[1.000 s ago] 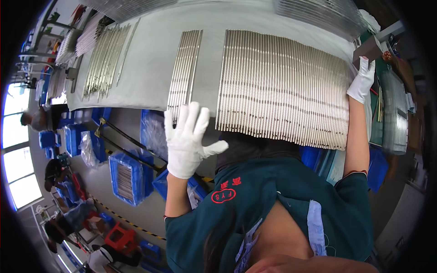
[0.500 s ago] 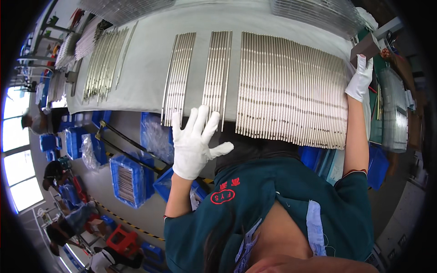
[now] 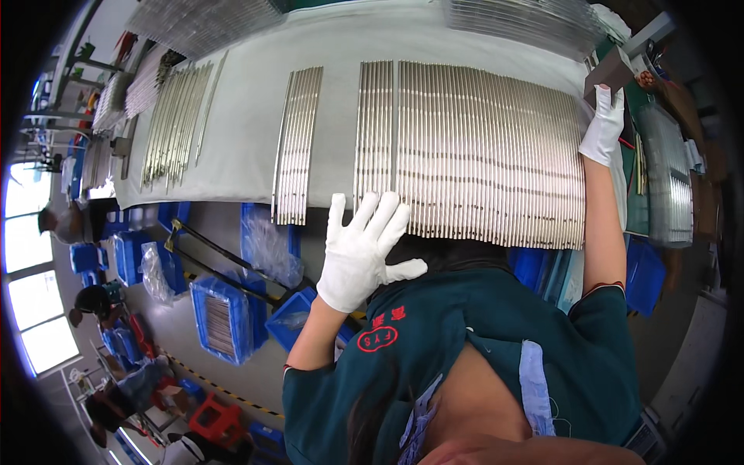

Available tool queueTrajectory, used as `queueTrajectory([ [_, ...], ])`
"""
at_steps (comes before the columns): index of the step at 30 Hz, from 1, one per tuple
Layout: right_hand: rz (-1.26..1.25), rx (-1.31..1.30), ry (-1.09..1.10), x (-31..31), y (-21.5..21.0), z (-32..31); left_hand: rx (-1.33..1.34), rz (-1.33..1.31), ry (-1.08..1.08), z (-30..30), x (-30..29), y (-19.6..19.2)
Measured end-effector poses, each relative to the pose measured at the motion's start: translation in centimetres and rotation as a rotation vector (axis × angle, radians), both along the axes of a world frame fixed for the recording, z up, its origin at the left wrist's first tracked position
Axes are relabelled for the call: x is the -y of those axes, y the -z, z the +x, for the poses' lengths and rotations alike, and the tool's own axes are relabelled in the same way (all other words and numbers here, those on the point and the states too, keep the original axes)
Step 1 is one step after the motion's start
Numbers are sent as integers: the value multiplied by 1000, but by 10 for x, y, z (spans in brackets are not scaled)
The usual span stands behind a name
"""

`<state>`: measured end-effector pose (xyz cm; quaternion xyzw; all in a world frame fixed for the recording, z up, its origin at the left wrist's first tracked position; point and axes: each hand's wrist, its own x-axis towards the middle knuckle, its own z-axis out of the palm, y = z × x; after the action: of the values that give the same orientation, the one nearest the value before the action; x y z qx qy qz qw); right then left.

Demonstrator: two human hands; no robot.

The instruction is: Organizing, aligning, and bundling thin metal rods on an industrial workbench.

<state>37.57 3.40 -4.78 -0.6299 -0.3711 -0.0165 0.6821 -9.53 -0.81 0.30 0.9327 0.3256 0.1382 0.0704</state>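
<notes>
The left hand (image 3: 360, 252) in a white glove has its fingers spread flat, grasping nothing, at the near edge of the wide row of thin silver metal rods (image 3: 488, 151) on the grey table cloth (image 3: 248, 116). Compared to before, a narrow bundle has moved closer to this row. The right hand (image 3: 603, 128), fingers loose, rests at the row's far right end.

Bright, even daylight fills the scene, with blown-out windows (image 3: 27, 256) glaring at the left edge. The metal rods (image 3: 480, 147) glint in fine highlights. Fisheye bending curves the tabletop (image 3: 248, 124) edges, black vignette rings the corners, and focus softens toward the rim.
</notes>
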Motion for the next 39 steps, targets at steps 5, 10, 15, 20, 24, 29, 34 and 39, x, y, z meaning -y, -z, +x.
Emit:
queueTrajectory([
  [5, -35, -65, 19, 6, -22, -22, -23, 25, -16, -6, -2, 3],
  [10, -20, -106, -20, 8, -19, -17, -197, 128, -162, -29, -5, -3],
  [15, -71, 1, 36, 7, -14, -11, -158, 88, -89, -13, -5, -4],
  [20, -42, -65, -6, 6, -21, -21, -28, -35, 160, 37, 1, -8],
  [24, 15, -125, -7, 4, -23, -27, -42, -46, 162, 41, 0, -8],
  [29, -54, -61, -3, 10, -17, -14, -51, 56, 57, 19, -2, -2],
  [34, -2, -22, -14, 7, -9, -5, -191, 76, -32, 3, -3, -8],
  [39, -47, -2, 26, 6, 1, 2, -140, 63, 8, 14, -3, -4],
])
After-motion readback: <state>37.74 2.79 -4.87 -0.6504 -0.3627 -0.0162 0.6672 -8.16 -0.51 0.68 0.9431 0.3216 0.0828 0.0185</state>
